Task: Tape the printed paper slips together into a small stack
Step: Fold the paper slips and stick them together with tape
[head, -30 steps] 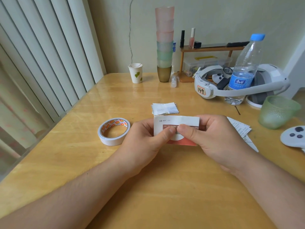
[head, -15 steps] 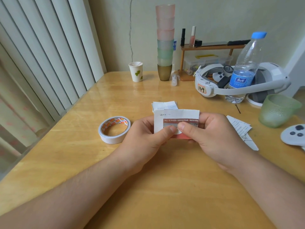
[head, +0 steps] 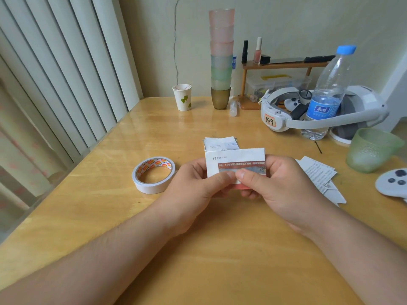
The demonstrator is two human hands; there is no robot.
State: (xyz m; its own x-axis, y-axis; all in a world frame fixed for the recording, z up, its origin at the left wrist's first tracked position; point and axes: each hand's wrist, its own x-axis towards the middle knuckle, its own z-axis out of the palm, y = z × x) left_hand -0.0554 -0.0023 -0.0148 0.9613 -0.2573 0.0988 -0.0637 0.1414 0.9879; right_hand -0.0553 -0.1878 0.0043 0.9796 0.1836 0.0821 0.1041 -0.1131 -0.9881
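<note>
A folded printed paper slip (head: 235,160), white with a red printed band, is held above the table's middle. My left hand (head: 198,183) pinches its left side and my right hand (head: 277,183) pinches its right side, the two thumbs meeting on its front. Behind it a small stack of folded slips (head: 220,143) lies on the table. More loose printed slips (head: 319,175) lie to the right of my right hand. A roll of white double-sided tape (head: 153,174) lies flat to the left of my left hand.
The wooden table (head: 198,249) carries a paper cup (head: 182,97), a tall stack of plastic cups (head: 221,60), a VR headset (head: 319,111), a water bottle (head: 328,93), a green frosted cup (head: 372,151) and a white controller (head: 394,182). Vertical blinds hang at left.
Both hands have raised the slip slightly and tilted it more upright, so it now covers the near edge of the stack behind. The tape roll has not moved.
</note>
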